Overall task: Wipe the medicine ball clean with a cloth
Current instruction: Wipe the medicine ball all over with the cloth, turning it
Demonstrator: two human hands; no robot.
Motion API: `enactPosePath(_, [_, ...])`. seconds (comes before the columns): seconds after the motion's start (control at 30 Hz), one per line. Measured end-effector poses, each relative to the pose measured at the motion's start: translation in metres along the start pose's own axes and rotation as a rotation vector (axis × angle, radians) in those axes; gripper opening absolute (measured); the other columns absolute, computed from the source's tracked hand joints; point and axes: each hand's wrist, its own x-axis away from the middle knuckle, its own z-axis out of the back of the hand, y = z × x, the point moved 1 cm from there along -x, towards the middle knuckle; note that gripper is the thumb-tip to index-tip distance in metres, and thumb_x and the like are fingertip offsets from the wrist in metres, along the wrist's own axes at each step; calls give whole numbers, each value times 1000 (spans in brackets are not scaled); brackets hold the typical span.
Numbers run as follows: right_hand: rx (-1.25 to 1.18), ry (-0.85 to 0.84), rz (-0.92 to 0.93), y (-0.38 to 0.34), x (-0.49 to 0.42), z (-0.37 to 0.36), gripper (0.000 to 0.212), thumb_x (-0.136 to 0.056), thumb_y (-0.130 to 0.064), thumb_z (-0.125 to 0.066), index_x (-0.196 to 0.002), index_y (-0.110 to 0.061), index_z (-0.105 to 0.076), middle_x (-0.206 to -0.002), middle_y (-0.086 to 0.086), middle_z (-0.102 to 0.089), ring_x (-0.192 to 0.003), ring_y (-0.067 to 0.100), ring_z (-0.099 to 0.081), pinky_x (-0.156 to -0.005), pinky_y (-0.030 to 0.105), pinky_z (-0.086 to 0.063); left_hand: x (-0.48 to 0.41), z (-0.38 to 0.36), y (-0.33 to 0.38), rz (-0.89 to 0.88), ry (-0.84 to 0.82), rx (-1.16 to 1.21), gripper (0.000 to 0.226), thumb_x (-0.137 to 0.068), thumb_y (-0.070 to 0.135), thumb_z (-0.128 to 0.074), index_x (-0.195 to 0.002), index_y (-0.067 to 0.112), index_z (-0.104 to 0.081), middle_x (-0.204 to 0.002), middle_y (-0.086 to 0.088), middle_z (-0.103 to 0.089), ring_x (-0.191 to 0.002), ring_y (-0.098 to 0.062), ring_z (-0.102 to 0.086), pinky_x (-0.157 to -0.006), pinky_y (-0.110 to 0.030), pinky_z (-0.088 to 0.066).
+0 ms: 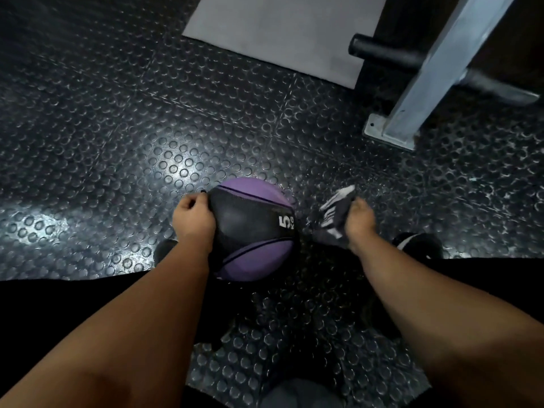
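A purple and black medicine ball [253,228] marked with a white "5" sits low over the studded floor between my legs. My left hand [192,220] grips its left side, fingers curled over the black panel. To the right of the ball, my right hand [360,220] grips a dark cloth with white stripes [334,216]. The cloth hangs bunched just beside the ball; whether it touches the ball I cannot tell.
Black rubber flooring with round studs [117,128] spreads all around. A grey mat [279,30] lies at the top. A grey metal post with a base plate [391,131] and a black bar [382,53] stand at the upper right. My shoes [418,244] flank the ball.
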Motion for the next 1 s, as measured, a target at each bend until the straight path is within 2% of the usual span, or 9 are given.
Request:
enactPosePath(0.1, [-162,26,33,-32,-20,19,30,-104,-14,-29,-123,-21,-52,-89,-3,-57,-75,13,-53,-61,19,-46,-14,17,-3,7,35,-49,29,-82,48,-60,-85,23,-74,-86,-4,-71,-93,-32,-67,-89,-43,-55])
enactPosePath(0.23, [84,-19,133,-45,-22,13,39,-103,-15,-31,-138,-15,-47,-119,4,-57,-104,24,-56,-90,34,-45,1,33,8,-52,215,-183,42,-102,42,-45,-108,9,-70,-103,-15,-69,-98,-34,-62,-84,-35,-44])
enactPosePath(0.4, [378,-231,313,-13,46,-46,39,-101,-12,-37,-136,-21,-50,-98,10,-64,-83,24,-59,-71,27,-45,22,17,17,2,187,-166,55,-96,52,-51,-126,6,-58,-130,-18,-56,-122,-37,-53,-105,-47,-39])
enactPosePath(0.47, [408,-317,313,3,75,-77,40,-101,-13,-37,-139,-21,-46,-110,15,-65,-93,27,-61,-80,30,-48,23,12,15,-18,185,-219,58,-91,56,-54,-126,8,-55,-131,-17,-52,-123,-36,-51,-105,-51,-38])
enactPosePath(0.57, [489,-242,298,14,94,-98,48,-99,-10,-34,-147,-18,-34,-140,14,-49,-126,29,-49,-104,31,-38,28,7,15,-39,203,-294,54,-91,56,-53,-121,11,-54,-129,-15,-51,-120,-36,-51,-101,-50,-37])
enactPosePath(0.67, [510,-304,608,19,113,-92,55,-94,-6,-29,-149,-12,-25,-158,6,-19,-147,22,-16,-119,31,-14,29,4,15,-48,215,-290,51,-86,59,-52,-116,18,-55,-123,-10,-55,-116,-36,-55,-99,-51,-42])
enactPosePath(0.77, [569,-580,933,17,137,-93,63,-86,-5,-31,-149,-16,-28,-158,-2,-12,-147,16,4,-119,33,6,26,-1,16,-12,216,-288,51,-85,57,-54,-116,16,-57,-122,-10,-57,-114,-37,-57,-99,-51,-42])
enactPosePath(0.83, [620,-639,1015,15,138,-98,66,-83,-4,-31,-147,-16,-33,-157,-5,-18,-147,14,0,-119,37,8,26,-4,18,-23,213,-317,48,-87,51,-55,-117,13,-57,-122,-11,-56,-114,-37,-56,-99,-52,-42])
enactPosePath(1.0, [600,-564,1069,-1,111,-101,54,-92,-14,-25,-144,-14,-38,-153,0,-32,-145,16,-20,-119,31,-6,31,-6,21,-73,217,-353,43,-90,48,-54,-113,12,-54,-120,-12,-52,-116,-36,-53,-95,-52,-39])
